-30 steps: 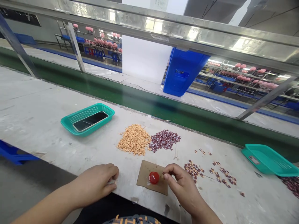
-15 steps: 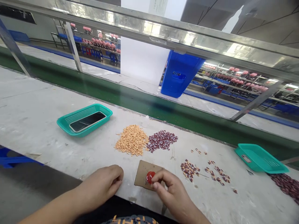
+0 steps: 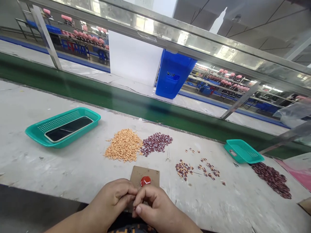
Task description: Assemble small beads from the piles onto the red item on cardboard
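My left hand (image 3: pixel 113 202) and my right hand (image 3: pixel 155 208) meet at the near edge of the table, fingertips pinched together on something too small to make out. Just beyond them lies a brown cardboard square (image 3: pixel 145 174) with a red blob (image 3: pixel 145 181) on it. Farther back sit a pile of orange pieces (image 3: pixel 124 149) and a pile of dark maroon pieces (image 3: pixel 156 143). A scatter of small joined pieces (image 3: pixel 196 169) lies to the right of the card.
A teal basket (image 3: pixel 36 133) holding a phone (image 3: pixel 68 128) stands at the left. A smaller teal basket (image 3: pixel 243 151) and another maroon pile (image 3: pixel 272 174) are at the right. A green conveyor belt (image 3: pixel 102 94) runs behind the table, with a blue bin (image 3: pixel 172 74) beyond.
My right hand has left the red blob and come back to meet my left hand, which shifted right. The camera view has swung to the right.
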Demonstrator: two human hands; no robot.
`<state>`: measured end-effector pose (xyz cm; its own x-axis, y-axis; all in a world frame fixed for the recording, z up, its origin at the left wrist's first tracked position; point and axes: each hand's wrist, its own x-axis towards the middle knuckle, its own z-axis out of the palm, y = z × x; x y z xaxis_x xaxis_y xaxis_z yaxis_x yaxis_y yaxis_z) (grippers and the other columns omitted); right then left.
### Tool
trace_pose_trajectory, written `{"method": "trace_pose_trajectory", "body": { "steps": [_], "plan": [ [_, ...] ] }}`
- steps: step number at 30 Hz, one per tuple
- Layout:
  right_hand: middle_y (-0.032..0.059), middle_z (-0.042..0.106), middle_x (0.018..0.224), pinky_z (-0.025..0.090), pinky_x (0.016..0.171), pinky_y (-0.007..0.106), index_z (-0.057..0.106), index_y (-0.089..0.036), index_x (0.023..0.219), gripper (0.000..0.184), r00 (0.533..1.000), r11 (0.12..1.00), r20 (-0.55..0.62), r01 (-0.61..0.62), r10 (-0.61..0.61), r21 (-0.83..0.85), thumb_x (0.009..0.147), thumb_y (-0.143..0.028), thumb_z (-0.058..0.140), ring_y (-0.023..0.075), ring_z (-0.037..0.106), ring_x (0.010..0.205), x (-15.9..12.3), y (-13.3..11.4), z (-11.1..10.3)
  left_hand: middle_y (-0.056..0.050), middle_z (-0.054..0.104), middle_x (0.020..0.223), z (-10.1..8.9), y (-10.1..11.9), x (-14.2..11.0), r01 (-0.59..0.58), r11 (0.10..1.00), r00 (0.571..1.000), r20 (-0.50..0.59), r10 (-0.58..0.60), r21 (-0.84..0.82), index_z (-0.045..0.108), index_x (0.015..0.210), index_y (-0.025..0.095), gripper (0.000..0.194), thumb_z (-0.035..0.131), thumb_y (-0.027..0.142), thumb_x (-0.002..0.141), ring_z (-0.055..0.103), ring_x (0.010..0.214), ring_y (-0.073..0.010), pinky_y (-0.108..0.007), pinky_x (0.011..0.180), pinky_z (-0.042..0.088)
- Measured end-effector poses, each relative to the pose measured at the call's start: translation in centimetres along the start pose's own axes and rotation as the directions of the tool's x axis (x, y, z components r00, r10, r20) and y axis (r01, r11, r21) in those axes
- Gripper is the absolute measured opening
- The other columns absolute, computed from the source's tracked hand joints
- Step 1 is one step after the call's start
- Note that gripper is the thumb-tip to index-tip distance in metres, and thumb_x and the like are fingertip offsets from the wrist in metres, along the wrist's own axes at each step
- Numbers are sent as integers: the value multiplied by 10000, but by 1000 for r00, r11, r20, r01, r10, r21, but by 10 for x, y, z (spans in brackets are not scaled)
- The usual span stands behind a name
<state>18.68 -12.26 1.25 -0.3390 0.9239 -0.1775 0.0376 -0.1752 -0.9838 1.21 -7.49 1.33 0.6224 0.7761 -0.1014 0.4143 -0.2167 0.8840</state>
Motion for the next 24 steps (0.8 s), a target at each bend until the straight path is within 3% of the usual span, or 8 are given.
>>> {"method": "trace_pose_trajectory", "body": {
  "steps": [6, 8, 10, 13, 16, 21, 24],
  "plan": [
    [-18, 653, 676, 438, 614, 221, 589, -181, 740, 28, 994, 997, 82, -73, 74, -14, 716, -183, 602, 108, 571, 608, -5, 13, -4, 12, 664, 723, 6, 0, -2, 72, 995, 997, 21, -73, 66, 659, 698, 224, 149, 524, 169, 722, 597, 718, -174, -252, 674, 432],
    [-6, 659, 690, 447, 629, 240, 582, -182, 741, 44, 998, 999, 54, -39, 39, -8, 741, -219, 606, 131, 592, 644, -5, 14, -10, 21, 638, 682, 8, -1, -2, 113, 992, 993, 35, -111, -62, 626, 698, 209, 100, 530, 189, 716, 577, 674, -167, -249, 632, 422],
    [14, 654, 720, 450, 655, 268, 586, -182, 749, 57, 997, 993, -75, 27, -35, -112, 766, -236, 597, 159, 596, 693, -3, 13, -21, 32, 605, 641, 10, -2, -1, 188, 938, 982, 69, -176, -290, 578, 710, 197, 53, 543, 235, 721, 554, 631, -155, -249, 603, 418],
    [40, 641, 803, 434, 739, 312, 628, -189, 769, 58, 942, 874, -253, 77, -222, -479, 786, -161, 580, 191, 573, 800, 1, 10, -36, 44, 574, 611, 13, -2, 1, 268, 791, 962, 101, -255, -550, 534, 722, 186, 138, 590, 312, 708, 531, 605, -141, -256, 607, 420],
    [53, 630, 855, 409, 800, 341, 661, -209, 792, 149, 922, 700, -226, 64, -315, -712, 799, -91, 570, 214, 539, 889, 5, 6, -42, 46, 568, 601, 15, -1, 2, 284, 728, 952, 91, -293, -625, 533, 716, 178, 207, 643, 348, 674, 520, 598, -134, -258, 609, 407],
    [56, 630, 853, 380, 809, 369, 673, -214, 779, 193, 944, 534, -164, 15, -285, -846, 807, -55, 569, 227, 513, 890, 10, 0, -35, 37, 586, 611, 20, -5, 3, 274, 714, 954, 88, -286, -644, 548, 734, 170, 224, 663, 354, 677, 525, 600, -133, -263, 610, 401],
    [55, 631, 848, 370, 819, 374, 677, -214, 766, 191, 950, 522, -154, 10, -271, -853, 796, -51, 581, 229, 511, 898, 11, -1, -32, 35, 592, 614, 22, -7, 3, 254, 714, 961, 85, -264, -653, 545, 745, 166, 233, 665, 358, 693, 524, 602, -129, -261, 606, 401]
  ]
}}
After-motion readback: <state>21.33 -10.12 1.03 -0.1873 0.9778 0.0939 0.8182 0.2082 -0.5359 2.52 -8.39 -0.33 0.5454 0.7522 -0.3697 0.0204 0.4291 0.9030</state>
